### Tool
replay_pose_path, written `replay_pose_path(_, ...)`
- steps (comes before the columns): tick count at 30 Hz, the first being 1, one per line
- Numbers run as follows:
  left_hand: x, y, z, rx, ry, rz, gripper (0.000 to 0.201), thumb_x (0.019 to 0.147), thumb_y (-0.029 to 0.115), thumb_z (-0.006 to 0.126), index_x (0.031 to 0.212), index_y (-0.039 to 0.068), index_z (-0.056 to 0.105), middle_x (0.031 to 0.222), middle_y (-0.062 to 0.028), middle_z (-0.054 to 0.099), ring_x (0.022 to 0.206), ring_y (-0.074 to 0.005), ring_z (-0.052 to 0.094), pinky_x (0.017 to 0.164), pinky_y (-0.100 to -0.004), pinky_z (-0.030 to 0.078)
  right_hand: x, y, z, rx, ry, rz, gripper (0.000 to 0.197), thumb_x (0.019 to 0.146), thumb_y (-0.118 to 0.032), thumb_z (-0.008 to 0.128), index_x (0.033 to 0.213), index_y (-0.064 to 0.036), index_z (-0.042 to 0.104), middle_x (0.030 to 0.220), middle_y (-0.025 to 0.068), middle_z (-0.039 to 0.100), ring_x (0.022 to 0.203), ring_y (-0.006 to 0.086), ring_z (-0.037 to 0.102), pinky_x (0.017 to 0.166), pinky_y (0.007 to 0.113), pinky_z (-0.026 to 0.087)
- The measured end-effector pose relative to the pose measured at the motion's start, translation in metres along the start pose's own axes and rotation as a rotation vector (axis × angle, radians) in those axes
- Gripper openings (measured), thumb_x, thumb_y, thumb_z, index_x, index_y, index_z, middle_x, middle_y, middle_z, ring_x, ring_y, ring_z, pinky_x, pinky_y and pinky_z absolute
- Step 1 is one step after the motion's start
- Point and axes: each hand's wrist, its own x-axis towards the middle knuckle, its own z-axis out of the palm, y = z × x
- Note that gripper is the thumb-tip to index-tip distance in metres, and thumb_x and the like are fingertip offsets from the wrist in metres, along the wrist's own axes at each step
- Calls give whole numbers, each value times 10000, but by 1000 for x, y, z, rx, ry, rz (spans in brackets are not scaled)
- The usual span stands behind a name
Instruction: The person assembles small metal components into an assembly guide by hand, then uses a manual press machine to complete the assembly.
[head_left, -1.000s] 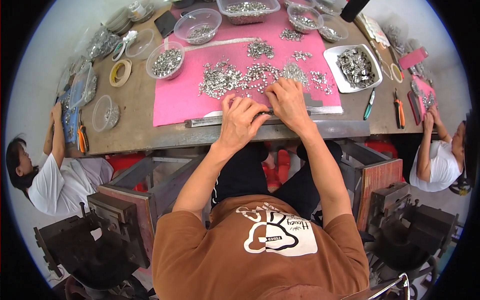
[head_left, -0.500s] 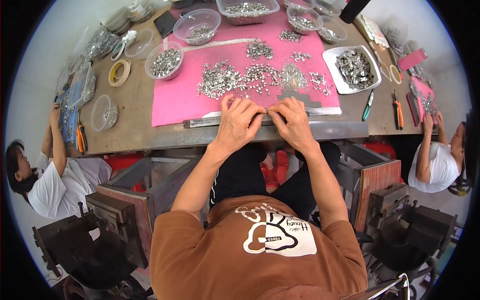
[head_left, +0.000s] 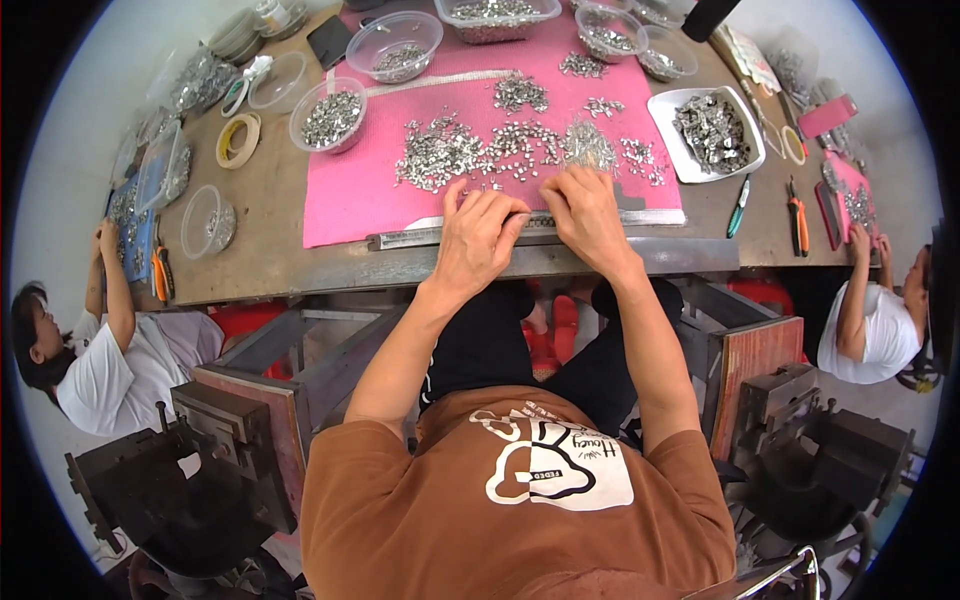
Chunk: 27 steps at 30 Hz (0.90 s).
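A long narrow metal rail (head_left: 408, 239) lies along the front edge of the pink mat, with a row of small dark pieces showing between my hands. My left hand (head_left: 474, 238) rests over the rail, thumb and forefinger pinched together at the row; anything between them is too small to make out. Just to the right, my right hand (head_left: 588, 222) has its fingers bunched at the near edge of a pile of thin silvery pins (head_left: 592, 143); its fingertips are partly hidden. Beyond my left hand spread small silvery metal pieces (head_left: 440, 153), with more loose ones (head_left: 522, 147) beside them.
Clear plastic tubs (head_left: 330, 118) of metal parts stand at the back and left. A white dish (head_left: 706, 135) of larger metal pieces sits right, near green-handled tweezers (head_left: 738, 207) and orange pliers (head_left: 797, 217). A tape roll (head_left: 238, 140) lies left. Two other people work at either side.
My right hand has moved away from my left, forward and slightly right to the pins, uncovering part of the rail. The left hand has stayed nearly in place.
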Motion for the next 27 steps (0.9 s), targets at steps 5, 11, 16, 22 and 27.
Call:
replay_pose_path(5, 0, 4, 5, 32, 33, -13, 161, 873, 176, 766, 980, 84, 688, 879, -20, 650, 820, -227, 597, 1068, -498, 340, -22, -10, -9, 114, -6, 13, 46, 881, -53, 699, 922, -39, 686, 874, 68, 617, 887, 261, 606, 847, 388, 407)
replay_pose_path(11, 0, 4, 6, 46, 55, 3, 171, 870, 167, 774, 995, 81, 695, 879, -12, 670, 805, -220, 603, 1060, -481, 345, -26, -11, -6, 108, 42, -19, 57, 862, -51, 723, 912, -54, 696, 877, 55, 615, 869, 257, 592, 829, 390, 405)
replay_pose_path(16, 4, 1, -1, 3, -23, -47, 182, 910, 149, 725, 1080, 88, 705, 981, -30, 695, 935, -226, 629, 1100, -519, 313, -22, -6, -8, 151, 11, 23, 52, 886, -64, 703, 937, -53, 706, 869, 70, 619, 879, 264, 605, 830, 398, 410)
replay_pose_path(22, 28, -21, -1, 227, -179, 9, 376, 1039, 275, 550, 1351, 85, 634, 1465, -69, 559, 1427, -423, 380, 1135, -749, 160, 12, 9, 11, 28, 54, 57, 86, 883, -106, 717, 960, -68, 719, 880, 81, 639, 903, 279, 627, 833, 416, 425)
replay_pose_path(27, 15, -13, -25, 257, -381, -18, 395, 1073, 312, 495, 1399, 128, 621, 1495, -9, 561, 1492, -443, 285, 1137, -767, 101, 19, 15, 22, -46, 30, 40, 91, 861, -137, 747, 921, -80, 709, 867, 77, 633, 894, 279, 624, 829, 421, 420)
